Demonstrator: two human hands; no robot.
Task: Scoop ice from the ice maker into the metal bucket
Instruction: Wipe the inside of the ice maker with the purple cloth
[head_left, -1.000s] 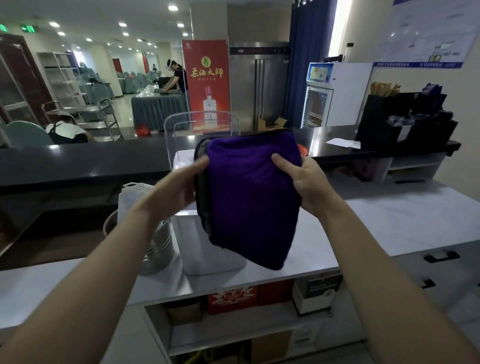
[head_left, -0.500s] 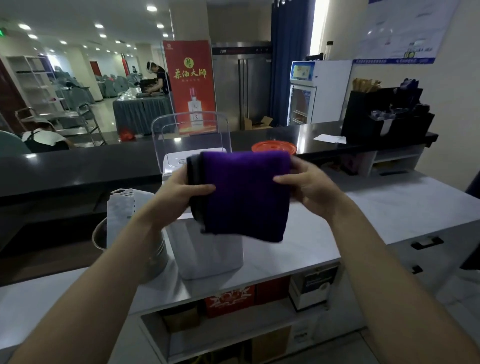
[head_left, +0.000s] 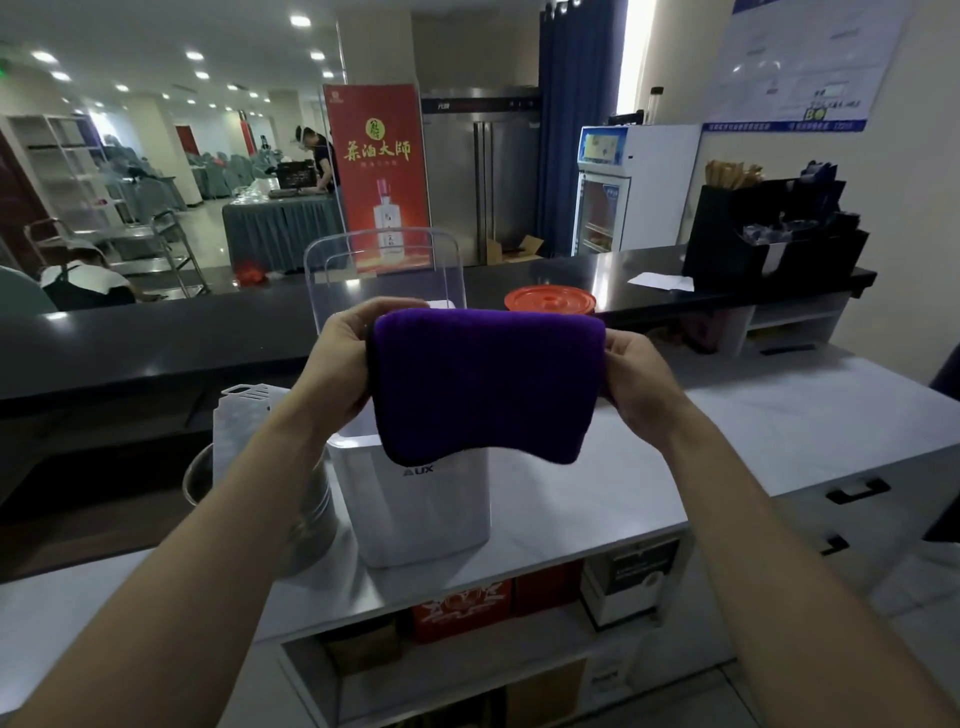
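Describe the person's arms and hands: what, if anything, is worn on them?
The left forearm and right forearm show no sleeves up to the picture's edge. The left hand and right hand wear no gloves; no watch, bracelet or ring shows.

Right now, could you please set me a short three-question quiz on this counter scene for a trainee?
1. True or false: the left hand and the right hand both grip the purple cloth.
2. The ice maker has a clear lid. Is it A) shut, B) raised, or C) lying flat on the counter?
3. Fill in: seen from the person, the metal bucket stands to the ____ of the ice maker.

Key: 1 true; 2 B; 3 left.
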